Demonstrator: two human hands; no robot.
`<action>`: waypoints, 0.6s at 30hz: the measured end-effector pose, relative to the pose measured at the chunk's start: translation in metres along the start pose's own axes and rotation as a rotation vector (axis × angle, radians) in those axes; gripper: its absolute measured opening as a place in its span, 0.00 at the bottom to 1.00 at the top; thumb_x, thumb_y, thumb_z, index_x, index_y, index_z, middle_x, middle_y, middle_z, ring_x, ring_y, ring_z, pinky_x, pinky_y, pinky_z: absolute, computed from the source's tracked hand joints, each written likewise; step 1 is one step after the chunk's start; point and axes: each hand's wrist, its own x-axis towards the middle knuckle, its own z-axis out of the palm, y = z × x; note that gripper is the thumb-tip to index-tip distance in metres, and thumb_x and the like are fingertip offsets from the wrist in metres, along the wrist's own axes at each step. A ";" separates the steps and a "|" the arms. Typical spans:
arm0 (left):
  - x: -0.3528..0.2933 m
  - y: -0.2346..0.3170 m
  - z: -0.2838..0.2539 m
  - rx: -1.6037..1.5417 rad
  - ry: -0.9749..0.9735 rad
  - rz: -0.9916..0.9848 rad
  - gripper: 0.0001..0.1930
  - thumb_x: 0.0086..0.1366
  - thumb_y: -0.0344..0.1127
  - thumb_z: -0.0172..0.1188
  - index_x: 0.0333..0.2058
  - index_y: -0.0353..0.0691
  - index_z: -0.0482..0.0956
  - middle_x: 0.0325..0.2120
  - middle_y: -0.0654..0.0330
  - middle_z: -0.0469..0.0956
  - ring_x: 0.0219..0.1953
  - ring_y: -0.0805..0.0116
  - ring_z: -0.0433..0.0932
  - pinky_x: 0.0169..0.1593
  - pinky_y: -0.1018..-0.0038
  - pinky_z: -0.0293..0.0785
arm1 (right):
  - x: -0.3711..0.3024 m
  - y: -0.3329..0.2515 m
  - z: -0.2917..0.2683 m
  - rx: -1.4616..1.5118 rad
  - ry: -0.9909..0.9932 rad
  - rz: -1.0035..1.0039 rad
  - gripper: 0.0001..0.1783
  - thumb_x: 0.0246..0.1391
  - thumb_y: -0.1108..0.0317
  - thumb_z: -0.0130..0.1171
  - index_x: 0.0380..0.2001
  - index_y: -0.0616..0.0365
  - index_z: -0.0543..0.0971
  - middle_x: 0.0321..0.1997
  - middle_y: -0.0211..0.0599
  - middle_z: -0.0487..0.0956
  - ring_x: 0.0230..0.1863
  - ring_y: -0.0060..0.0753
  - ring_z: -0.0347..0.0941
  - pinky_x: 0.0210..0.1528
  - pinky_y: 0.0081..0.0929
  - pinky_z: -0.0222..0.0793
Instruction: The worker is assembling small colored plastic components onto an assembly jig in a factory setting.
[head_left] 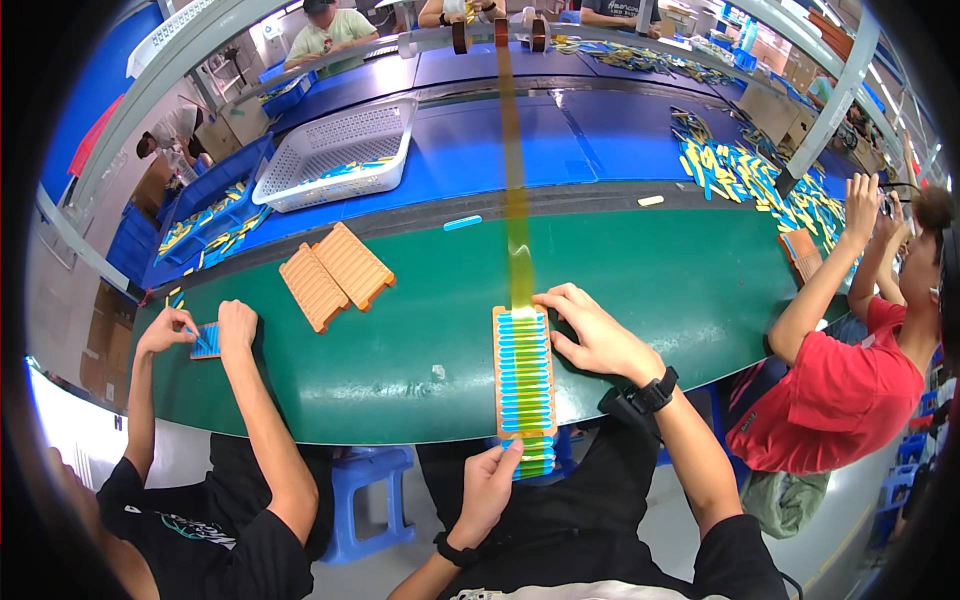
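Note:
An orange grooved tray (524,430) lies near the table's front edge, with a row of blue sticks (508,385) in its grooves. Yellowish translucent tape (515,200) comes down from above and runs along the middle of the row. Below the tray, a taped strip of blue sticks (537,462) hangs past the table edge. Closed on that strip's left side near the tray is my left hand (487,488). Resting at the tray's far right corner, my right hand (607,343) has its fingers apart, index and thumb touching the tray's edge.
Two orange grooved trays (338,275) lie left of centre. Beyond stand a white basket (335,150) and a pile of blue and yellow sticks (750,175). Tape rolls (502,32) hang overhead. Co-workers sit at both sides; a left co-worker's hands (237,325) work at another tray.

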 end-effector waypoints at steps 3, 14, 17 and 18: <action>0.002 0.000 -0.004 -0.028 0.006 0.001 0.16 0.76 0.36 0.56 0.45 0.25 0.84 0.37 0.61 0.86 0.38 0.82 0.79 0.45 0.82 0.73 | -0.002 0.000 0.004 0.038 0.028 -0.019 0.34 0.56 0.77 0.59 0.66 0.63 0.64 0.56 0.44 0.71 0.48 0.42 0.68 0.55 0.34 0.69; 0.002 0.008 -0.003 -0.112 0.030 -0.089 0.16 0.74 0.36 0.58 0.42 0.25 0.86 0.37 0.60 0.86 0.39 0.82 0.78 0.46 0.82 0.71 | -0.033 -0.054 0.012 0.013 0.208 0.054 0.30 0.56 0.76 0.59 0.63 0.62 0.68 0.39 0.40 0.79 0.43 0.47 0.76 0.47 0.41 0.73; 0.002 0.009 -0.003 -0.127 0.025 -0.112 0.15 0.74 0.35 0.58 0.42 0.25 0.85 0.38 0.60 0.86 0.39 0.82 0.78 0.47 0.81 0.72 | -0.047 -0.069 0.014 -0.003 0.143 0.010 0.31 0.55 0.76 0.60 0.63 0.61 0.69 0.35 0.39 0.80 0.38 0.47 0.77 0.44 0.42 0.73; 0.002 0.009 -0.003 -0.136 0.025 -0.122 0.15 0.74 0.35 0.58 0.43 0.25 0.85 0.38 0.60 0.86 0.39 0.82 0.79 0.47 0.81 0.72 | -0.052 -0.072 0.016 0.005 0.128 0.019 0.31 0.55 0.77 0.61 0.63 0.61 0.69 0.34 0.39 0.80 0.38 0.47 0.77 0.43 0.41 0.73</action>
